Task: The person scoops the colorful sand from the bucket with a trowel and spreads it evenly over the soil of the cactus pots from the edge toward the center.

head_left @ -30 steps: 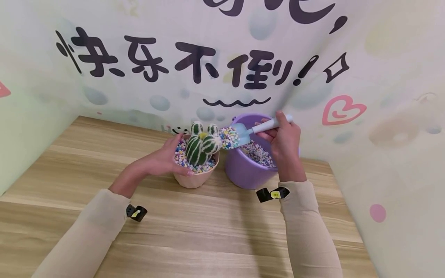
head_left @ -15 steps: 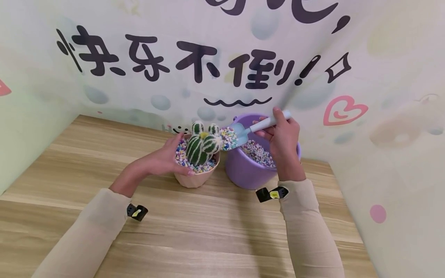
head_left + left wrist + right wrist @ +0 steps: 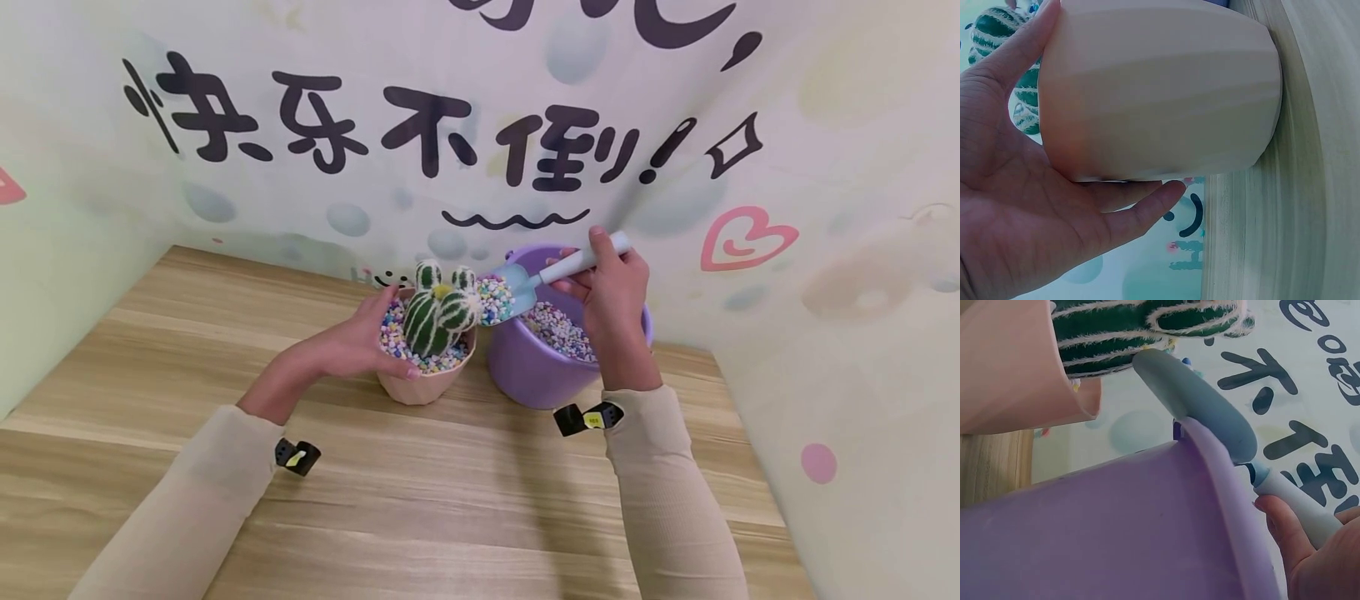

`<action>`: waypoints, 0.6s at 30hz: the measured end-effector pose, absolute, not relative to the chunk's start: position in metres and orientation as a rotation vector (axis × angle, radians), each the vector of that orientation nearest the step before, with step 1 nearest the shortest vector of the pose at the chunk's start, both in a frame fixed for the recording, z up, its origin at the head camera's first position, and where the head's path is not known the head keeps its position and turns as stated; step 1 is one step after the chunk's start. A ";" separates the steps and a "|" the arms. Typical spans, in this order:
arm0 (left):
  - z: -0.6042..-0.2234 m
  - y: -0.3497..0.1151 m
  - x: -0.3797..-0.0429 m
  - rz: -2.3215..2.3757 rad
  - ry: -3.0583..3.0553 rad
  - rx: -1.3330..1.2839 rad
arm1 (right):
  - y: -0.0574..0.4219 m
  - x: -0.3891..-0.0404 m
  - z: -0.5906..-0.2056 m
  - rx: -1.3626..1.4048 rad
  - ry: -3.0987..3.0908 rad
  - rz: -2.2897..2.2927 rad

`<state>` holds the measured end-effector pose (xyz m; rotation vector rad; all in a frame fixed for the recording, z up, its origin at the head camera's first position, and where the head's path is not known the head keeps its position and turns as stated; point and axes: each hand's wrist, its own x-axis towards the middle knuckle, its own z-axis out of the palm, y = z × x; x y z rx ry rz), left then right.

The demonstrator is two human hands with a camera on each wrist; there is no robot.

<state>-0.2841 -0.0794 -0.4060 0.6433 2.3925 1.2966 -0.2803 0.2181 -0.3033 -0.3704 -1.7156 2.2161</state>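
Observation:
A peach faceted flower pot (image 3: pixel 420 387) holds a green cactus (image 3: pixel 431 325) with white fuzzy stripes, bedded in multicoloured pebbles (image 3: pixel 448 358). My left hand (image 3: pixel 356 343) grips the pot from its left side, thumb at the near rim and fingers around the back, as the left wrist view (image 3: pixel 1029 206) also shows. My right hand (image 3: pixel 618 292) holds a light blue trowel (image 3: pixel 525 287) by its handle (image 3: pixel 1300 506), over the purple bucket (image 3: pixel 525 375). The trowel's blade carries pebbles (image 3: pixel 495 300), and its tip is right beside the cactus above the gap between pot and bucket.
More pebbles (image 3: pixel 558 329) lie inside the bucket, whose rim (image 3: pixel 1216 469) stands close below the trowel blade. Pot and bucket share a wood-grain table (image 3: pixel 420 500). Behind it rises a printed wall (image 3: pixel 300 192) with large dark characters; another wall borders the right side.
Both hands keep their holds, and the loaded trowel stays at nearly the same spot beside the cactus. Its handle end tips up very slightly; the whole view shifts a little.

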 end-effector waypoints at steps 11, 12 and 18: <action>-0.405 -0.079 -0.283 1.284 2.390 0.629 | 0.216 -0.279 -0.302 -0.366 -1.729 2.182; -0.405 -0.079 -0.283 1.284 2.390 0.632 | 0.216 -0.279 -0.302 -0.369 -1.727 2.182; -0.406 -0.079 -0.285 1.275 2.396 0.631 | 0.214 -0.280 -0.300 -0.354 -1.766 2.164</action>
